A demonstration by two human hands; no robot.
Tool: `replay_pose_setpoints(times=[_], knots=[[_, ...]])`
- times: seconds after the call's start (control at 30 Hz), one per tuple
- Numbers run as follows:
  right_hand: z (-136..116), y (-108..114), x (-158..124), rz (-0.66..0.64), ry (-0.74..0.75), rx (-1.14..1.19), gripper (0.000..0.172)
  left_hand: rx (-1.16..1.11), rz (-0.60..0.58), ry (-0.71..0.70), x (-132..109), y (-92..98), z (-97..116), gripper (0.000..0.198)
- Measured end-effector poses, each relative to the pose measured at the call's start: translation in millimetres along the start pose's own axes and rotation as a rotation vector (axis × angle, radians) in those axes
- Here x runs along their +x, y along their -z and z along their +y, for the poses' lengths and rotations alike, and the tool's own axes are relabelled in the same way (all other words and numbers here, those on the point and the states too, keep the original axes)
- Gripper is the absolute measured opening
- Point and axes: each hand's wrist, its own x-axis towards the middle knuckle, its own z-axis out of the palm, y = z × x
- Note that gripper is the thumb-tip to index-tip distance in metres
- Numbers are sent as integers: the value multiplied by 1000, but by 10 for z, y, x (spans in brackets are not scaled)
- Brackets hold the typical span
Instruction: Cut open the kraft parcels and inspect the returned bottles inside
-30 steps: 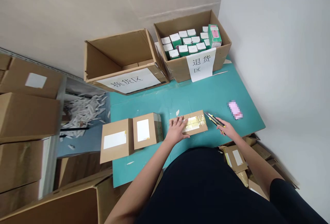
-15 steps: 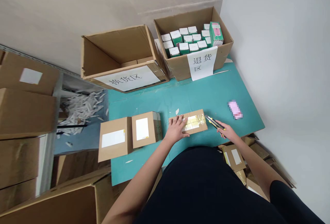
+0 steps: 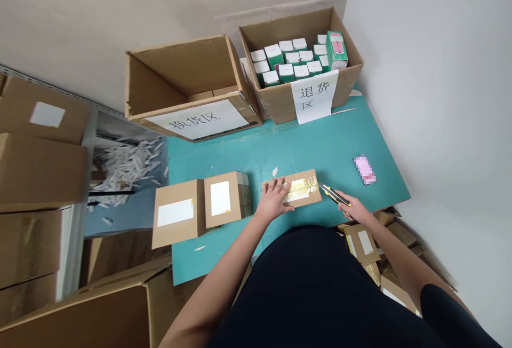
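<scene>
My left hand (image 3: pixel 272 201) lies on a small cardboard parcel (image 3: pixel 292 189) with spread fingers, holding it against the teal mat (image 3: pixel 288 150). Clear tape over a yellow strip crosses the parcel's top. My right hand (image 3: pixel 354 207) grips a yellow-and-black utility knife (image 3: pixel 332 194), whose metal tip is at the parcel's right end. Two closed cardboard boxes (image 3: pixel 222 198) with white labels stand just left of my left hand. A pink object (image 3: pixel 365 170), blurred in the picture, lies on the mat to the right.
At the back, an open carton of green-and-white boxes (image 3: pixel 300 54) stands beside a mostly empty open carton (image 3: pixel 188 81), each with a Chinese paper sign. Stacked cartons (image 3: pixel 40 172) and shredded white paper (image 3: pixel 126 169) lie left; parcels (image 3: pixel 362 244) are piled at lower right.
The knife has swung lower and flatter, with its tip closer to the parcel's right end. The view has drifted slightly, moving the cartons upward in the picture. My left hand stays on the parcel.
</scene>
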Motion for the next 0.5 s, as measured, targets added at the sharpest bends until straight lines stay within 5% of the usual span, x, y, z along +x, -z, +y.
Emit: replay_pose_setpoints(times=[0.5], knots=[[128, -47, -105, 23, 0, 14, 74, -24, -3, 5, -27, -13, 11, 100]])
